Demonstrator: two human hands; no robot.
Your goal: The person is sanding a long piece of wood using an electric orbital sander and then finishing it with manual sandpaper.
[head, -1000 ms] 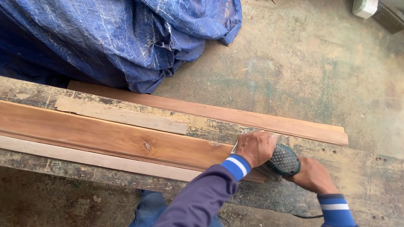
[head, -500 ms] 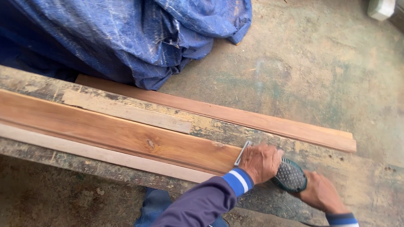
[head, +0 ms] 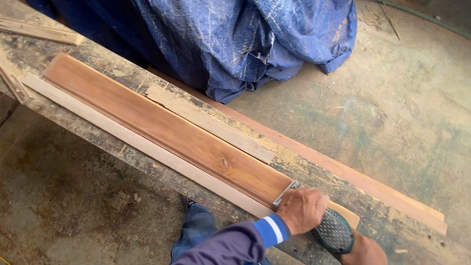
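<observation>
An electric sander (head: 333, 230) with a teal, perforated body is pressed onto the right-hand end of a long reddish-brown plank (head: 165, 128), which lies lengthwise along the worn wooden bench (head: 89, 58). The left hand (head: 302, 209) is closed over the front of the sander, beside its metal clamp, while the right hand (head: 364, 253) is wrapped round the rear grip at the bottom edge of the view — only partly seen there. Compared with a second ago, the sander has barely shifted along the plank; it is chiefly the view that has swung leftward, so that the plank's far end, near the bench's left end, is now shown. From this it may be judged that work is still being done at the right end, with nearly the whole length unsanded ahead. A pale wooden strip (head: 139, 144) is set against the plank's near edge, and a shorter pale batten (head: 208, 122) lies along its far edge. A second brown board (head: 367, 183) runs along the bench's far edge, and a crumpled blue tarpaulin (head: 252, 35) is heaped on the concrete floor (head: 405, 96) beyond.
</observation>
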